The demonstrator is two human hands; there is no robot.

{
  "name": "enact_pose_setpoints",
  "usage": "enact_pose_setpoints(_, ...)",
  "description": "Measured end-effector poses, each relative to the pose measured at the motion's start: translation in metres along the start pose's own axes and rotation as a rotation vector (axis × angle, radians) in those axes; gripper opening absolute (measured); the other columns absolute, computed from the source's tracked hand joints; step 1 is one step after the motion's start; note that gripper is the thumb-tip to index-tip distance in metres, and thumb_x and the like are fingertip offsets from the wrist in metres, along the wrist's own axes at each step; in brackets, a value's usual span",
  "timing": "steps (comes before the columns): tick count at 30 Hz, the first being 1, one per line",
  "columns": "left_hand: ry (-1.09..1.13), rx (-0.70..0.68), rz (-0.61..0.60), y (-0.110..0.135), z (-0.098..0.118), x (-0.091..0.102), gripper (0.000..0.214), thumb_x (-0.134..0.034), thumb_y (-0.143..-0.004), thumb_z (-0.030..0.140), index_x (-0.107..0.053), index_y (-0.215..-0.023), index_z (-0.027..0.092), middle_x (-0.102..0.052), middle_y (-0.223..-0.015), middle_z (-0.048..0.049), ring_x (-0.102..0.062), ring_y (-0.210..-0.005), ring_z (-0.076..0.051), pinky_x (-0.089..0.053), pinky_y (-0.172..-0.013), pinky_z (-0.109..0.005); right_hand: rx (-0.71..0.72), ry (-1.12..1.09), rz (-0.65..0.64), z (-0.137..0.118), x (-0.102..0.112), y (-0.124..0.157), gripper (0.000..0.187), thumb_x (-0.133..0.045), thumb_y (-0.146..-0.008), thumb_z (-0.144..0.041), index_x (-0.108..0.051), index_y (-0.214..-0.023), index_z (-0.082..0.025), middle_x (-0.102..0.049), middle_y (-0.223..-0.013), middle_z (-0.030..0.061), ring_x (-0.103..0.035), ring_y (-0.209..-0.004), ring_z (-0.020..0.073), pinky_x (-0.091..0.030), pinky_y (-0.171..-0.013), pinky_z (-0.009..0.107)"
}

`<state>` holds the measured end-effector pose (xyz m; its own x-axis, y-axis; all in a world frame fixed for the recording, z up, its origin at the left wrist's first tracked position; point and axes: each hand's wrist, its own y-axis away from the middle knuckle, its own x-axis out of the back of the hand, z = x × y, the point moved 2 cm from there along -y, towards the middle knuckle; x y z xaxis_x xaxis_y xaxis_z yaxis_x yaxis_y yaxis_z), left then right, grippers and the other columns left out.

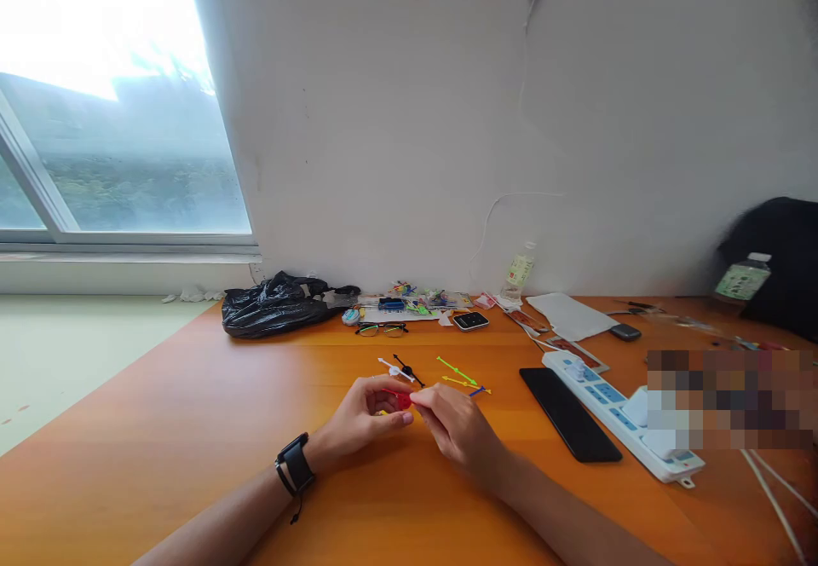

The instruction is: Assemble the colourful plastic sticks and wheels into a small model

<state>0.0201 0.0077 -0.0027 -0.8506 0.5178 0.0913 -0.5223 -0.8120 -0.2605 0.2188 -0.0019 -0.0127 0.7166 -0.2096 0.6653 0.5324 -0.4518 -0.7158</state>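
My left hand (367,417) and my right hand (455,425) meet over the orange table (192,430), both pinched on a small red piece (403,399). A black watch sits on my left wrist. Just beyond my fingers lie thin plastic sticks: a white one (394,369), a black one (406,369), a green one (456,370), a yellow one (461,383) and a blue one (477,391). A bit of yellow shows under my left fingers.
A black phone (568,424) and a white power strip (623,417) lie to the right. Along the wall sit a black plastic bag (278,303), glasses (382,328), small coloured parts, a small device (471,320), two bottles and papers. A blurred patch covers the far right.
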Motion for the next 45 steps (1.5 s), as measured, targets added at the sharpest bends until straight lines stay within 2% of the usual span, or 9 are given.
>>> enact_pose_setpoints(4, 0.049, 0.048, -0.030, 0.002, 0.004, -0.003, 0.051, -0.083, -0.082, 0.051, -0.076, -0.117, 0.014, -0.076, -0.116, -0.0151, -0.070, -0.109, -0.031, -0.055, -0.098, -0.043, 0.058, 0.108, -0.053, 0.001, 0.003, -0.002, 0.025, -0.039, -0.106, -0.015, -0.064, -0.104, -0.020, -0.070, -0.086, 0.0080, -0.063, -0.078, 0.0232, -0.048, -0.071, 0.036)
enact_pose_setpoints(12, 0.019, 0.033, -0.027, 0.002, 0.007, -0.006, 0.046, -0.081, -0.085, 0.049, -0.077, -0.114, 0.013, -0.076, -0.114, -0.0145, -0.070, -0.104, -0.029, -0.055, -0.093, -0.039, 0.050, -0.029, -0.115, 0.001, 0.002, 0.000, 0.029, -0.042, -0.104, -0.010, -0.068, -0.110, -0.023, -0.069, -0.096, 0.0081, -0.061, -0.087, 0.0230, -0.049, -0.077, 0.035)
enact_pose_setpoints(19, 0.034, 0.064, -0.009, 0.002, 0.012, -0.004, 0.047, -0.080, -0.085, 0.050, -0.077, -0.114, 0.013, -0.076, -0.113, -0.0140, -0.069, -0.104, -0.029, -0.055, -0.092, -0.039, 0.051, -0.067, -0.062, 0.000, 0.007, -0.001, 0.035, -0.044, -0.102, -0.007, -0.068, -0.121, -0.023, -0.067, -0.101, 0.0090, -0.061, -0.091, 0.0228, -0.052, -0.079, 0.035)
enact_pose_setpoints(28, 0.045, 0.114, -0.040, 0.002, 0.010, -0.001, 0.049, -0.075, -0.088, 0.054, -0.078, -0.111, 0.011, -0.076, -0.099, -0.0130, -0.068, -0.086, -0.023, -0.052, -0.079, -0.033, 0.105, -0.088, 0.042, -0.007, 0.013, -0.006, 0.031, -0.047, -0.103, -0.009, -0.071, -0.116, -0.024, -0.060, -0.098, 0.0076, -0.062, -0.093, 0.0221, -0.056, -0.081, 0.035)
enact_pose_setpoints(34, -0.033, 0.089, 0.001, 0.001, 0.009, 0.003, 0.050, -0.074, -0.090, 0.054, -0.078, -0.115, 0.012, -0.076, -0.106, -0.0148, -0.068, -0.092, -0.024, -0.053, -0.081, -0.033, -0.007, -0.208, -0.035, -0.004, 0.010, -0.004, 0.034, -0.047, -0.103, -0.010, -0.072, -0.118, -0.026, -0.060, -0.105, 0.0078, -0.062, -0.103, 0.0218, -0.054, -0.090, 0.034)
enact_pose_setpoints(36, -0.035, 0.082, 0.016, 0.000, 0.009, 0.004, 0.049, -0.074, -0.090, 0.053, -0.078, -0.117, 0.012, -0.076, -0.110, -0.0152, -0.068, -0.094, -0.025, -0.053, -0.081, -0.033, -0.062, -0.256, -0.033, -0.005, 0.010, -0.006, 0.030, -0.050, -0.102, -0.013, -0.072, -0.118, -0.027, -0.061, -0.107, 0.0070, -0.062, -0.103, 0.0213, -0.053, -0.091, 0.034)
enact_pose_setpoints(39, -0.035, 0.089, 0.060, 0.000, 0.009, 0.004, 0.046, -0.075, -0.089, 0.051, -0.079, -0.114, 0.012, -0.077, -0.104, -0.0141, -0.069, -0.089, -0.022, -0.053, -0.077, -0.030, -0.175, -0.278, 0.001, -0.003, 0.012, -0.008, 0.022, -0.055, -0.102, -0.019, -0.068, -0.119, -0.026, -0.065, -0.107, 0.0057, -0.062, -0.101, 0.0214, -0.050, -0.092, 0.034)
enact_pose_setpoints(41, -0.027, 0.107, 0.099, 0.000, 0.010, 0.005, 0.044, -0.078, -0.087, 0.049, -0.080, -0.110, 0.011, -0.078, -0.098, -0.0132, -0.068, -0.082, -0.020, -0.052, -0.073, -0.028, -0.285, -0.232, 0.028, 0.003, 0.012, -0.007, 0.015, -0.053, -0.104, -0.026, -0.066, -0.110, -0.023, -0.066, -0.098, 0.0046, -0.062, -0.091, 0.0204, -0.049, -0.083, 0.032)
enact_pose_setpoints(45, -0.003, 0.126, 0.135, -0.001, 0.011, 0.007, 0.043, -0.081, -0.084, 0.049, -0.081, -0.100, 0.010, -0.077, -0.086, -0.0115, -0.066, -0.070, -0.017, -0.052, -0.067, -0.026, -0.500, 0.063, -0.049, 0.024, 0.009, -0.002, 0.032, -0.052, -0.105, -0.036, -0.060, -0.078, -0.021, -0.063, -0.075, 0.0014, -0.056, -0.068, 0.0175, -0.036, -0.063, 0.030)
